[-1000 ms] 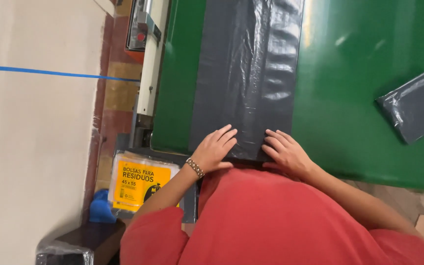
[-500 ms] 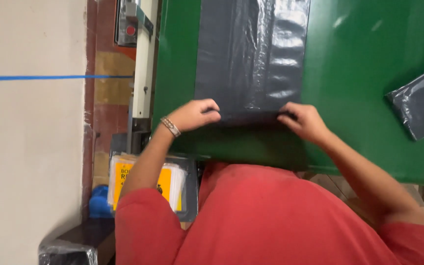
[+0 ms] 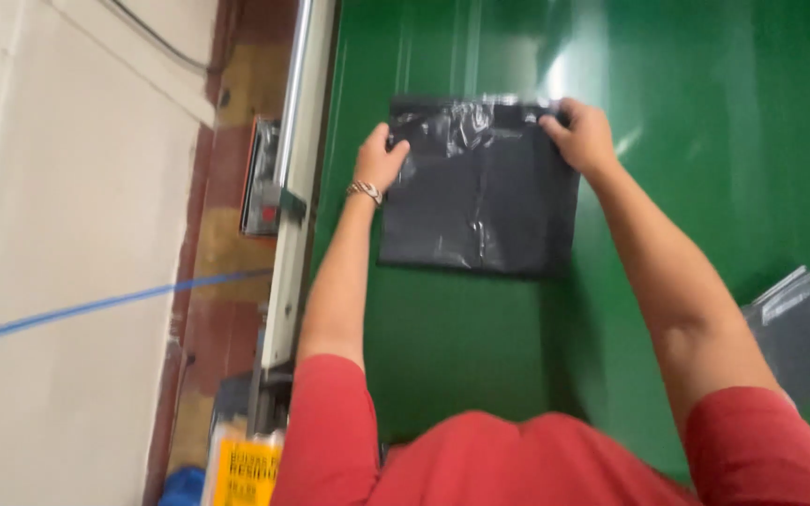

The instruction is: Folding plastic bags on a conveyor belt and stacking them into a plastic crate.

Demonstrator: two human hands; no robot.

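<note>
Green tabletop (image 3: 705, 141): left hand (image 3: 382, 161) and right hand (image 3: 581, 136) each pinch the folded black bag's (image 3: 480, 201) far corners.

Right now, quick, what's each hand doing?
Left hand: closed on the left far corner of the folded dark grey plastic bag.
Right hand: closed on its right far corner.

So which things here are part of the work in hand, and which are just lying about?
In hand:
- dark grey plastic bag, folded flat on the green table
- left hand gripping its far left corner
- right hand gripping its far right corner

Lying about:
- second grey bag at the table's right edge
- yellow packet below the table
- blue tape line on the floor
</note>
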